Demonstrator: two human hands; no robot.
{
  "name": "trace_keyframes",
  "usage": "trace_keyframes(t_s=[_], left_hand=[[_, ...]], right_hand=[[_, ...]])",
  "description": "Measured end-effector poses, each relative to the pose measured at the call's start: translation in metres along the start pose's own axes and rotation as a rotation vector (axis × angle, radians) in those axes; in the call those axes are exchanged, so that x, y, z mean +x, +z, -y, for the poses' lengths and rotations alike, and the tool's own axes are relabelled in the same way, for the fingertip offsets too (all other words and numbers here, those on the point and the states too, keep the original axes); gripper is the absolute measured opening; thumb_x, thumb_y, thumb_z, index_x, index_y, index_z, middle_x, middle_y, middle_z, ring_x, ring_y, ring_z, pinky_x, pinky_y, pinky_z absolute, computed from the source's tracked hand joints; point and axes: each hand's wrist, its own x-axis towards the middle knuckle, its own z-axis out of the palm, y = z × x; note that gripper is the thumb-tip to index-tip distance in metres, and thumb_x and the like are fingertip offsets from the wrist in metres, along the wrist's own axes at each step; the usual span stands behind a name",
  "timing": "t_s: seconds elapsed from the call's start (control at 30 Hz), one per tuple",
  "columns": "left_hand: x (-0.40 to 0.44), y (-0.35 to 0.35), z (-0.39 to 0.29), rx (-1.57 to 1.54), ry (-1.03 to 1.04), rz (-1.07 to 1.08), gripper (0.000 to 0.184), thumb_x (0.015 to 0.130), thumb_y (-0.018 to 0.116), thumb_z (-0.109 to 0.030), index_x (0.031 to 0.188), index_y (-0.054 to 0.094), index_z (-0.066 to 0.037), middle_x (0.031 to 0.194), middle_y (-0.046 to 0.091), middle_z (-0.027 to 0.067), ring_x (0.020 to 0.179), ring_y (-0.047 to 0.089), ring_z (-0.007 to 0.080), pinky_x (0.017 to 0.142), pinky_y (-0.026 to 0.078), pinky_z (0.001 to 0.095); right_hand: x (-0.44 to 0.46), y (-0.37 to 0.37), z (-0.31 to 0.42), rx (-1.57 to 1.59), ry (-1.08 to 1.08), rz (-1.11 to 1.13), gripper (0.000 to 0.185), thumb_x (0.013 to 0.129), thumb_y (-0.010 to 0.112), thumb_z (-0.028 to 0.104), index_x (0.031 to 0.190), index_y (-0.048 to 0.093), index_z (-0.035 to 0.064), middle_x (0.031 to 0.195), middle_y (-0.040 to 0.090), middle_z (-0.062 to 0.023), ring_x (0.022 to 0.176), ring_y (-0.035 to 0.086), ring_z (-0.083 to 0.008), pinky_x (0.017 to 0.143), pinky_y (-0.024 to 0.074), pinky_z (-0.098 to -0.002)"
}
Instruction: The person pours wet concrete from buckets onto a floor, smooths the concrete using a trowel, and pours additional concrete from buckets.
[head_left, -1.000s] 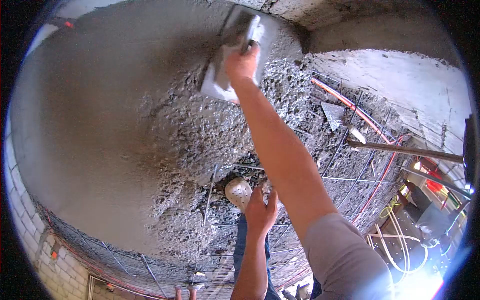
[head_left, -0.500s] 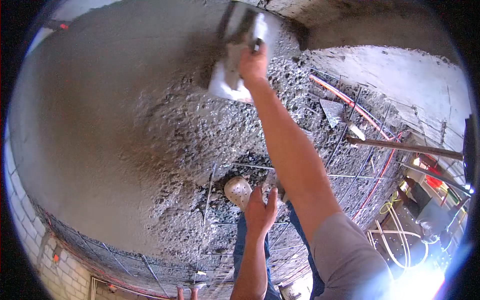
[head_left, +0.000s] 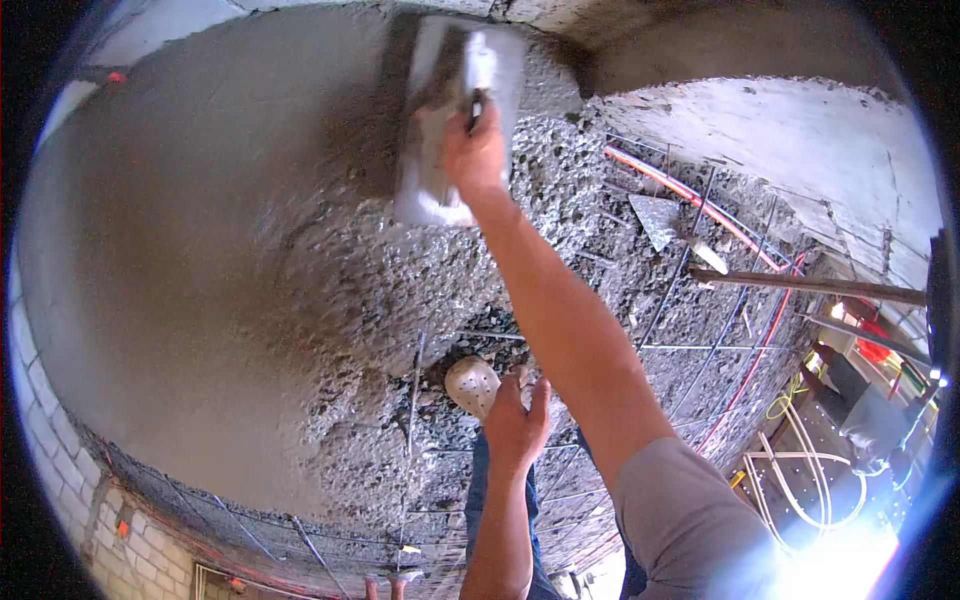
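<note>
My right hand (head_left: pixel 475 155) is wrapped round the handle of a rectangular finishing trowel (head_left: pixel 428 75), its flat blade lying on wet concrete (head_left: pixel 200 200) near the top of the view. Smooth grey concrete lies to the left of the blade; rough, pebbly concrete (head_left: pixel 400 280) lies below it. Lower down, my left hand (head_left: pixel 517 435) hangs over my legs with thumb and fingers apart, holding nothing. Just beyond its fingers shows the tip of a pale clog (head_left: pixel 471 386) with holes, on my foot. The other foot is hidden by my right arm.
A pointed trowel (head_left: pixel 656 220) lies on the rough surface to the right, near an orange-red conduit (head_left: pixel 690 198) and thin steel bars (head_left: pixel 712 345). A wooden pole (head_left: pixel 810 286) juts in from the right. Another person's feet (head_left: pixel 390 583) show at the bottom edge.
My right hand and the trowel have shifted left, and the blade stands more upright in the view. My left hand stays nearly in place; the view has moved slightly.
</note>
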Motion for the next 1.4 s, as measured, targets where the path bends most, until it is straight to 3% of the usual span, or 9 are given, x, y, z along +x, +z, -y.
trace_keyframes(t_s=[0.3, 0.47, 0.57, 0.63, 0.7, 0.8, 1.0, 1.23, 1.4], left_hand=[[-0.001, -0.001, -0.001, 0.025, 0.076, -0.058, 0.04, 0.088, 0.053, -0.031, 0.109, 0.052, 0.003, 0.103, 0.058, 0.0254, 0.097, 0.055, 0.0416, 0.082, 0.044, 0.0465], [0.001, -0.005, -0.014, 0.12, -0.052, -0.003, 0.048, 0.091, 0.049, -0.035, 0.118, 0.048, 0.005, 0.111, 0.059, 0.0249, 0.104, 0.057, 0.0377, 0.087, 0.045, 0.0426], [0.0, -0.002, -0.017, 0.132, -0.125, 0.04, 0.046, 0.091, 0.049, -0.033, 0.118, 0.049, 0.005, 0.111, 0.059, 0.0236, 0.106, 0.057, 0.0362, 0.089, 0.045, 0.0415], [0.0, 0.001, -0.013, 0.067, -0.097, 0.015, 0.047, 0.09, 0.05, -0.033, 0.118, 0.049, 0.005, 0.112, 0.059, 0.0241, 0.108, 0.056, 0.0357, 0.091, 0.044, 0.0404], [-0.001, 0.0, -0.01, 0.068, -0.069, 0.01, 0.047, 0.09, 0.051, -0.033, 0.118, 0.05, 0.005, 0.113, 0.057, 0.0253, 0.108, 0.056, 0.0356, 0.091, 0.043, 0.0395], [-0.001, -0.004, -0.017, 0.048, -0.127, 0.034, 0.049, 0.089, 0.052, -0.033, 0.119, 0.049, 0.005, 0.114, 0.057, 0.0262, 0.109, 0.055, 0.0359, 0.091, 0.043, 0.0392], [0.0, 0.002, -0.013, 0.049, -0.088, 0.01, 0.048, 0.09, 0.053, -0.033, 0.119, 0.049, 0.005, 0.113, 0.058, 0.0248, 0.104, 0.059, 0.0341, 0.087, 0.047, 0.0389], [-0.001, 0.002, -0.007, 0.035, 0.001, -0.004, 0.046, 0.091, 0.053, -0.032, 0.118, 0.049, 0.006, 0.111, 0.059, 0.0241, 0.102, 0.06, 0.0331, 0.083, 0.049, 0.038], [-0.002, 0.003, 0.0, -0.02, 0.035, -0.063, 0.042, 0.088, 0.056, -0.031, 0.114, 0.052, 0.003, 0.107, 0.059, 0.0239, 0.1, 0.058, 0.0362, 0.083, 0.047, 0.0421]], right_hand=[[-0.012, 0.036, 0.045, -0.061, 0.149, 0.248, 0.041, 0.084, 0.05, 0.019, 0.123, 0.041, 0.0075, 0.103, 0.057, -0.0292, 0.096, 0.056, -0.0451, 0.081, 0.045, -0.0457], [-0.044, -0.006, 0.049, -0.122, 0.171, 0.406, 0.051, 0.084, 0.052, 0.018, 0.131, 0.036, 0.0065, 0.11, 0.056, -0.0281, 0.106, 0.055, -0.0398, 0.089, 0.0432, -0.0406], [-0.042, -0.029, 0.026, 0.026, -0.025, 0.181, 0.049, 0.085, 0.054, 0.009, 0.128, 0.036, -0.0022, 0.114, 0.055, -0.0197, 0.11, 0.051, -0.0271, 0.096, 0.0379, -0.0329], [-0.025, -0.053, 0.019, -0.054, 0.017, 0.074, 0.046, 0.085, 0.054, 0.008, 0.128, 0.038, 0.0004, 0.11, 0.056, -0.018, 0.104, 0.053, -0.0263, 0.092, 0.0406, -0.0317], [-0.002, -0.063, 0.004, 0.378, 0.115, 0.006, 0.043, 0.086, 0.054, 0.006, 0.126, 0.04, 0.0027, 0.107, 0.056, -0.0134, 0.096, 0.053, -0.0216, 0.087, 0.0435, -0.0309], [0.035, -0.087, -0.044, -0.029, -0.014, -0.055, 0.039, 0.087, 0.054, 0.007, 0.124, 0.042, 0.0048, 0.1, 0.056, -0.0075, 0.087, 0.051, -0.0162, 0.076, 0.0442, -0.0291], [0.025, -0.091, -0.01, 0.239, 0.321, 0.045, 0.04, 0.086, 0.054, 0.011, 0.124, 0.043, 0.0047, 0.098, 0.058, -0.0075, 0.085, 0.053, -0.0161, 0.074, 0.0452, -0.0302], [0.022, -0.022, -0.034, 0.256, 0.044, 0.028, 0.036, 0.088, 0.053, 0.008, 0.122, 0.041, 0.0049, 0.101, 0.058, -0.0077, 0.086, 0.053, -0.0158, 0.073, 0.0455, -0.0304], [0.011, 0.048, 0.005, 0.365, 0.187, 0.204, 0.04, 0.086, 0.055, 0.008, 0.123, 0.04, 0.0075, 0.096, 0.059, -0.0096, 0.079, 0.057, -0.0198, 0.067, 0.0482, -0.0334]])
